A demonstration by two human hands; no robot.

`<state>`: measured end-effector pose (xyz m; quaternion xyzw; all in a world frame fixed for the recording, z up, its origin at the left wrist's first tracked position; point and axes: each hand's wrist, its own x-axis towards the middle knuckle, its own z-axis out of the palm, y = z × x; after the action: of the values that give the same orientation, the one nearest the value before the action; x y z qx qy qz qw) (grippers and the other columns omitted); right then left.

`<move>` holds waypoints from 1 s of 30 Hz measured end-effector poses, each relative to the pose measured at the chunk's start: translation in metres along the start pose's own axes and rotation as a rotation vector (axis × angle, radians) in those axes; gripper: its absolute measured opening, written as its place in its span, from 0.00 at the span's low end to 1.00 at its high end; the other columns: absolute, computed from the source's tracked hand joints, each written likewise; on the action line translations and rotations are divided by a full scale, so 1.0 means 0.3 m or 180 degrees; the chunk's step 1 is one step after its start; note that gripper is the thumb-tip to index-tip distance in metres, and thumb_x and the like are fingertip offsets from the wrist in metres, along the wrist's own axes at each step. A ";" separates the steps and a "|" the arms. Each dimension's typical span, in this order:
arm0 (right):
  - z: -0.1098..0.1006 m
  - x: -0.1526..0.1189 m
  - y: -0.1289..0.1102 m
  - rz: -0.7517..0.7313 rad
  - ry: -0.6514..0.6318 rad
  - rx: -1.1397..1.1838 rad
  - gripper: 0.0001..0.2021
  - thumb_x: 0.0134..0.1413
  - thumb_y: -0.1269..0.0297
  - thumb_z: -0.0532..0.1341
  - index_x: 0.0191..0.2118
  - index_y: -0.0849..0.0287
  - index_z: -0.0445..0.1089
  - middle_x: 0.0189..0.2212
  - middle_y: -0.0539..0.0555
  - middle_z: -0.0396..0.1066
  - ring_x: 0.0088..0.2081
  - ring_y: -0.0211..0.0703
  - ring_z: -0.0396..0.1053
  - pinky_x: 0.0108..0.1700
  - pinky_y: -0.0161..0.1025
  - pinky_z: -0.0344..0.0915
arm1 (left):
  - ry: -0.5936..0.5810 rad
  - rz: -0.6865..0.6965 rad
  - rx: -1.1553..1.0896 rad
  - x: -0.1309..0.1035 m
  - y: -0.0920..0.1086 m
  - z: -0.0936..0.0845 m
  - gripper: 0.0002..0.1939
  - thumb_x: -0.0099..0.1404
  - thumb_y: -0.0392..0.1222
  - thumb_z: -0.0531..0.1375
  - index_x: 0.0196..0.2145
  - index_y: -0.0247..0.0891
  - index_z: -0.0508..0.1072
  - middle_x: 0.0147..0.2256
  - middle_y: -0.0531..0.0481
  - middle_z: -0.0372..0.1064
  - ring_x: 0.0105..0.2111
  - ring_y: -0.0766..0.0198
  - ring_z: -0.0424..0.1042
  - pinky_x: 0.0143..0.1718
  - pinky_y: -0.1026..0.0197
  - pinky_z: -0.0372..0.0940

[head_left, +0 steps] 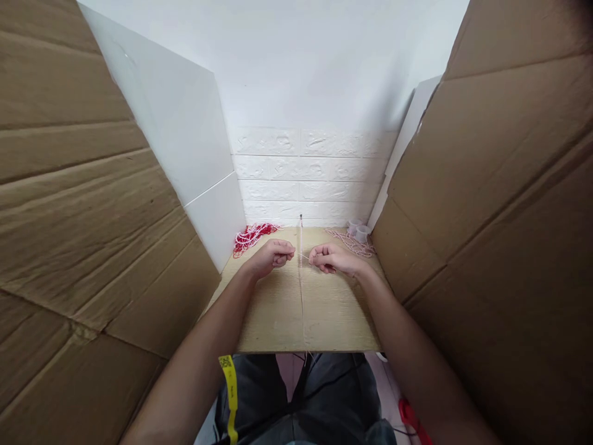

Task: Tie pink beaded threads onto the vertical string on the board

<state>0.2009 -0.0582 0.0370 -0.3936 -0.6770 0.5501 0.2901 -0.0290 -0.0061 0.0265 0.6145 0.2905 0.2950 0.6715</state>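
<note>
A pale cord (302, 296) runs from a small dark point at the wall down the middle of the wooden board (273, 321) and over its front edge. My left hand (274, 256) is just left of the cord, fingers pinched on a thin white thread (303, 255). Right of the cord, my right hand (331, 258) pinches the other end of that thread, which crosses the cord between my hands. Whether the thread is looped round the cord is too small to tell.
Red and white strings (252, 238) lie in a tangle at the board's back left. Pale pink strings (354, 243) and clear round containers (360, 232) are at the back right. Cardboard panels (92, 185) stand on both sides, with a white brick-pattern wall (315, 167) behind.
</note>
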 end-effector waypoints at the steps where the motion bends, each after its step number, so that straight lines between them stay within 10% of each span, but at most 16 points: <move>1: 0.000 0.002 0.004 0.0001 -0.0029 -0.0024 0.09 0.50 0.59 0.64 0.31 0.62 0.70 0.17 0.45 0.60 0.19 0.32 0.54 0.22 0.33 0.49 | -0.0039 -0.0011 0.0114 -0.001 -0.002 0.001 0.17 0.55 0.45 0.67 0.19 0.34 0.65 0.18 0.57 0.50 0.17 0.75 0.45 0.20 0.63 0.37; 16: 0.009 0.004 0.011 0.0067 -0.0210 -0.0224 0.09 0.52 0.60 0.62 0.31 0.61 0.68 0.18 0.45 0.59 0.20 0.32 0.53 0.22 0.32 0.49 | -0.0265 -0.0247 0.0937 -0.001 -0.020 0.002 0.18 0.56 0.53 0.67 0.30 0.33 0.77 0.18 0.59 0.49 0.18 0.73 0.42 0.21 0.63 0.35; 30: 0.005 0.010 0.032 0.0132 -0.0291 -0.0194 0.05 0.49 0.64 0.60 0.32 0.60 0.69 0.17 0.45 0.59 0.19 0.33 0.54 0.22 0.32 0.48 | -0.0270 -0.0091 0.1526 -0.003 -0.017 0.011 0.17 0.55 0.52 0.67 0.32 0.32 0.82 0.23 0.52 0.69 0.21 0.72 0.51 0.23 0.64 0.44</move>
<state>0.2002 -0.0554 0.0274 -0.3907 -0.6976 0.5526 0.2352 -0.0268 -0.0094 0.0218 0.7640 0.3324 0.1820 0.5223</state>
